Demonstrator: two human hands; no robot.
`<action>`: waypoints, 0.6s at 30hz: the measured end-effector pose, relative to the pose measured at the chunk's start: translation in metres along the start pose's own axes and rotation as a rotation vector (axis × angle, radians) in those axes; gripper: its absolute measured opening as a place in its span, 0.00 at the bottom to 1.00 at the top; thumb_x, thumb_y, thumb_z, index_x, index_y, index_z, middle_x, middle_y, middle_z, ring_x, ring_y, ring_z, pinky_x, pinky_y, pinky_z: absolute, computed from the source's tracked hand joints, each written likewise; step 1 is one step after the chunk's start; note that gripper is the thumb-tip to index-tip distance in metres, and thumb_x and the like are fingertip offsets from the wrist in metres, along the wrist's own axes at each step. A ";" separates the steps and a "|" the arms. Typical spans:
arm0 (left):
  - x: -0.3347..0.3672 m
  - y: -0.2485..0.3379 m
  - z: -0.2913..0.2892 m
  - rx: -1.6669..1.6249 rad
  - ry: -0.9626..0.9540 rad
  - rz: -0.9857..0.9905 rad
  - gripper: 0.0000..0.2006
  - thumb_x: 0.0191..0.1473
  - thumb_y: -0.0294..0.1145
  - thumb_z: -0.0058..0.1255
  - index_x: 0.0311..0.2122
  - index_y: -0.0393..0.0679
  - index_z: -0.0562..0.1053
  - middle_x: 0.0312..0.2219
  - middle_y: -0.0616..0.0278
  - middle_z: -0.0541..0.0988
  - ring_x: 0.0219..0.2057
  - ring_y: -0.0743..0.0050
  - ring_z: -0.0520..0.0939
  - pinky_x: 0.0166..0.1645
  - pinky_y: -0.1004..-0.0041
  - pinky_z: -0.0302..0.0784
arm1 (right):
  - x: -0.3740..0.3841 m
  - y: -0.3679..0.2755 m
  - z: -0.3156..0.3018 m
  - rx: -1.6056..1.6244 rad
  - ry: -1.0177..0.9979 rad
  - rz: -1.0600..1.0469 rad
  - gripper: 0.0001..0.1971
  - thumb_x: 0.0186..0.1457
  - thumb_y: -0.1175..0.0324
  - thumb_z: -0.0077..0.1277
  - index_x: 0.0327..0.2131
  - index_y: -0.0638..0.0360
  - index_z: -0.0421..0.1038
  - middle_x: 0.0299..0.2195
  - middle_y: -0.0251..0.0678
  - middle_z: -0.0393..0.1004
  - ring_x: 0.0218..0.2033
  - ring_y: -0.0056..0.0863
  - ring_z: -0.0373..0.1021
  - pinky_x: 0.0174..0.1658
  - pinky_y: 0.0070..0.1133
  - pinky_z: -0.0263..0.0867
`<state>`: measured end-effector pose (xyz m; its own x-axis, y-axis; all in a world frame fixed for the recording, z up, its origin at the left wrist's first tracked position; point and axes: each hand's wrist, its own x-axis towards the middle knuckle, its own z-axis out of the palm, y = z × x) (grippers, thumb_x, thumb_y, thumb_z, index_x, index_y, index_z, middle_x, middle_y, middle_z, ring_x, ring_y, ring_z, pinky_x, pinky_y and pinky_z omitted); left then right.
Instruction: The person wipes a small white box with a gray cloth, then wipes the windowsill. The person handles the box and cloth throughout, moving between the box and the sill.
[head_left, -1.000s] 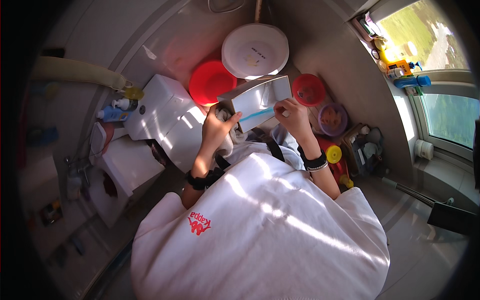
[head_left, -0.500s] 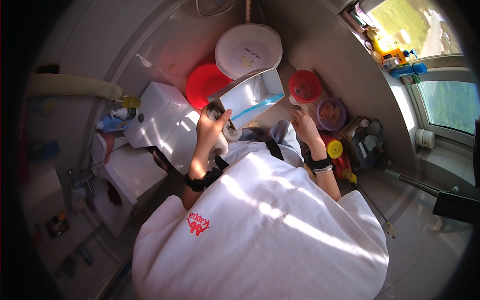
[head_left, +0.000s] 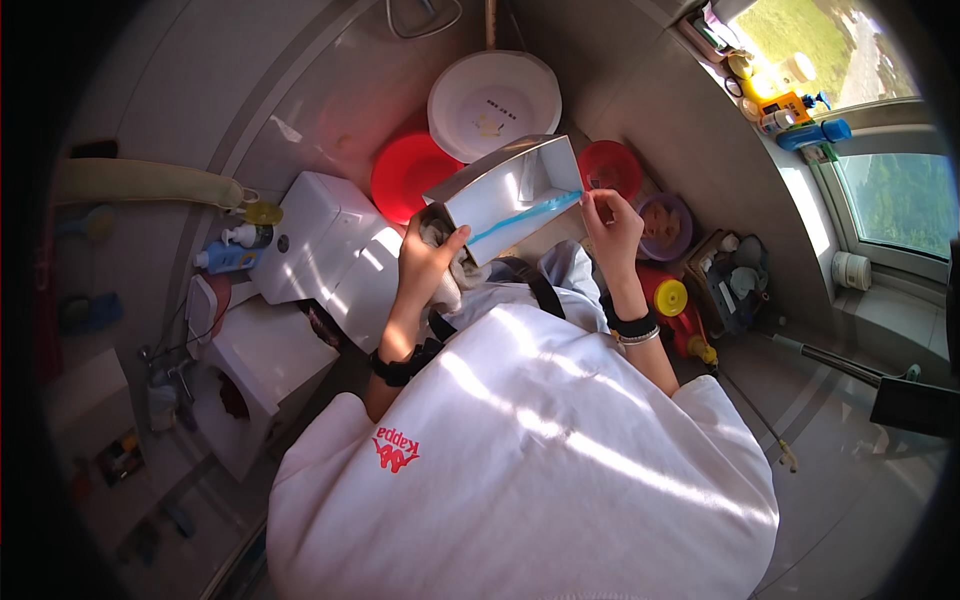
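Open box [head_left: 490, 203], tilted between the hands. The left hand [head_left: 428, 262], thumb over its rim, clasps it beside a bunched cloth [head_left: 464, 271], apparently for steadiness; the right hand [head_left: 614, 228], fingertips nearly together, meets the blue strip [head_left: 526, 216], its grip unclear.

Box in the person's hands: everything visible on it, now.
The box is long, shallow-walled and open-faced, cardboard by its look, with a white interior and darker outside. It slants up toward the right of the picture, open side toward the camera, held above the lap. A blue strip runs along its near side; a small pale item sits inside, too unclear to identify. The left grip holds its left end. The right grip is at its right corner; contact is unclear.
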<state>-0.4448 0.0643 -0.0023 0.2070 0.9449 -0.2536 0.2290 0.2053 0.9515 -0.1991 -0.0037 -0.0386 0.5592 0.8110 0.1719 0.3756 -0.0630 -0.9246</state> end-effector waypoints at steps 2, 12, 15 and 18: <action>-0.003 0.002 0.002 0.107 0.003 0.052 0.29 0.43 0.35 0.63 0.47 0.31 0.65 0.38 0.53 0.75 0.39 0.68 0.77 0.46 0.73 0.71 | 0.005 -0.010 0.005 -0.103 -0.089 -0.058 0.06 0.49 0.69 0.54 0.28 0.62 0.73 0.17 0.35 0.70 0.16 0.20 0.65 0.22 0.17 0.61; -0.011 -0.001 0.017 0.244 -0.024 0.210 0.35 0.38 0.39 0.66 0.48 0.31 0.63 0.38 0.49 0.75 0.40 0.62 0.77 0.46 0.69 0.72 | 0.031 0.003 0.063 -0.527 0.003 -0.049 0.09 0.44 0.64 0.55 0.26 0.60 0.74 0.20 0.45 0.72 0.23 0.45 0.70 0.27 0.34 0.67; -0.012 -0.002 0.018 0.214 -0.012 0.272 0.35 0.38 0.40 0.66 0.48 0.31 0.63 0.39 0.48 0.75 0.40 0.61 0.76 0.46 0.68 0.71 | 0.029 0.013 0.065 -0.562 -0.003 0.001 0.10 0.43 0.63 0.55 0.26 0.59 0.73 0.21 0.44 0.73 0.25 0.45 0.72 0.28 0.34 0.68; -0.013 -0.003 0.019 0.280 0.017 0.313 0.36 0.37 0.40 0.66 0.48 0.31 0.63 0.39 0.47 0.74 0.41 0.60 0.76 0.47 0.68 0.71 | 0.027 0.019 0.068 -0.533 0.001 -0.055 0.10 0.42 0.63 0.56 0.27 0.59 0.74 0.21 0.45 0.73 0.25 0.46 0.72 0.29 0.34 0.69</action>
<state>-0.4305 0.0471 -0.0051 0.2922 0.9553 0.0451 0.4081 -0.1672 0.8975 -0.2266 0.0566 -0.0748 0.5285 0.8211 0.2157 0.7277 -0.3073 -0.6133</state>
